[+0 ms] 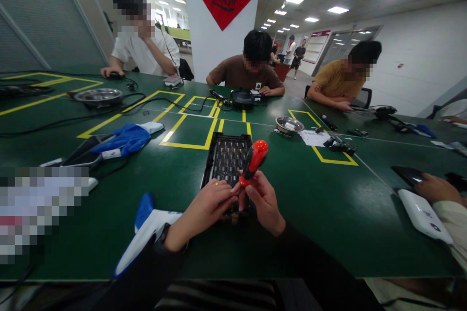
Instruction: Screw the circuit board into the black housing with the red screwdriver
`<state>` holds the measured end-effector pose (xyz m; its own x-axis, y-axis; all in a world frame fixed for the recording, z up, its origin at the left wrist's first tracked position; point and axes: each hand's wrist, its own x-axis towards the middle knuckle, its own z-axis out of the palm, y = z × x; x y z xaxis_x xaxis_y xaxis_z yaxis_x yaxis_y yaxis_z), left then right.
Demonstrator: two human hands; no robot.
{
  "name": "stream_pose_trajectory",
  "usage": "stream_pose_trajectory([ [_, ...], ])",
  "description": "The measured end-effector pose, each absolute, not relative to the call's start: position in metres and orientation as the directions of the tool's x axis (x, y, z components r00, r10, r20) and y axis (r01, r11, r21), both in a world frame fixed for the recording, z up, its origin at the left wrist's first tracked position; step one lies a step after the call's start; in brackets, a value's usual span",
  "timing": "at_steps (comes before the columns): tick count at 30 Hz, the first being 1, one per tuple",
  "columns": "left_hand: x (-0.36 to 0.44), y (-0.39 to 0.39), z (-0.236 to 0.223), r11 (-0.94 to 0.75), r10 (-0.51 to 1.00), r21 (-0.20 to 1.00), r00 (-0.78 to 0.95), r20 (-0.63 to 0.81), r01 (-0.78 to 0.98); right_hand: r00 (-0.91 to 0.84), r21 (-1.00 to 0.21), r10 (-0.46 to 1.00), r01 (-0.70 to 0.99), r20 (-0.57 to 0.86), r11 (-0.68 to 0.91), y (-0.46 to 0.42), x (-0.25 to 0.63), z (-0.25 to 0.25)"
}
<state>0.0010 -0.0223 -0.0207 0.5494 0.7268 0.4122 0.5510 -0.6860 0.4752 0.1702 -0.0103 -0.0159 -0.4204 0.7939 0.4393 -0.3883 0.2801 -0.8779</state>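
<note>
A screwdriver (254, 160) with a red and black handle stands tilted, handle up, in front of me. My right hand (265, 201) is closed around its lower end, just under the red collar. From the other side, my left hand (213, 200) is closed too, its fingertips pinching at the shaft. Fingers hide the shaft and tip. Beneath and beyond my hands lies a black open bit case (229, 153) with rows of metal bits and sockets; my hands cover its near end.
Blue and white gloves (160, 223) lie left of my wrist, another blue glove (127, 138) further off. Metal bowls (289, 125) and small black parts (339, 146) are on the green table (310, 194). A white device (425, 216) and a co-worker's hand (438, 188) are at right.
</note>
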Motion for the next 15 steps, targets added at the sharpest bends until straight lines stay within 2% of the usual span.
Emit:
stream_pose_trajectory([
  [15,0.002,-0.0228,-0.0204,-0.685,0.729,0.466,0.54,0.421,0.56,-0.418,-0.882,0.805,-0.393,0.422,0.258,-0.0115,0.1708,-0.0162],
])
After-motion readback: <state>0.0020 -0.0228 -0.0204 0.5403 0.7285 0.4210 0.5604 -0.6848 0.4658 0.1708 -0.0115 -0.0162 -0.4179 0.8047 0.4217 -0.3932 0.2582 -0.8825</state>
